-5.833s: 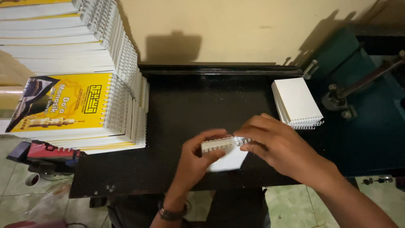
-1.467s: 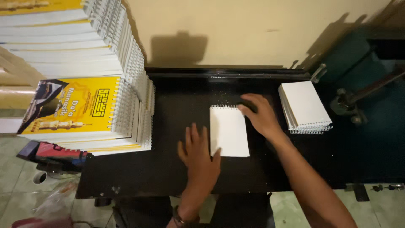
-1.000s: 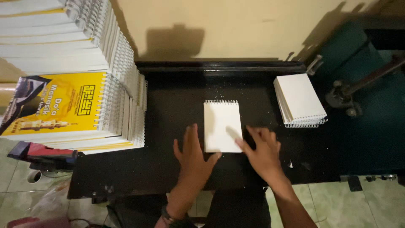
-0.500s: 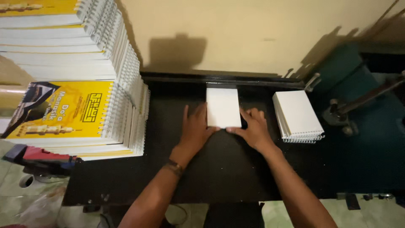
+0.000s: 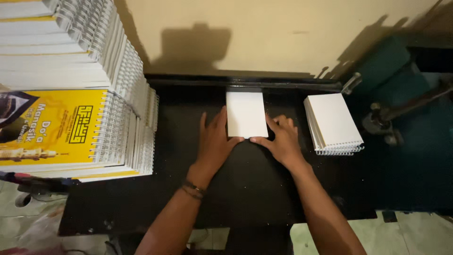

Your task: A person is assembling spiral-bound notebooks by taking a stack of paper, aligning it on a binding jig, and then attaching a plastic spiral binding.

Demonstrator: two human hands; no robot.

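A small white pad of pages [image 5: 246, 113] lies flat on the black work surface [image 5: 245, 189], its far edge pushed in under the dark bar [image 5: 245, 84] at the back. My left hand [image 5: 214, 141] lies flat at the pad's left side, with its thumb at the near edge. My right hand [image 5: 281, 139] rests flat at the right side, thumb also on the near edge. Both hands press against the pad and neither grips it.
A stack of white spiral-bound pads [image 5: 334, 123] sits to the right. Tall piles of spiral-bound booklets with yellow covers [image 5: 71, 123] fill the left. A teal machine with a lever [image 5: 401, 108] stands at far right. A beige wall rises behind.
The pad had lain at mid-table under my hands. Both hands have slid it away from me until its far edge went under the back bar.
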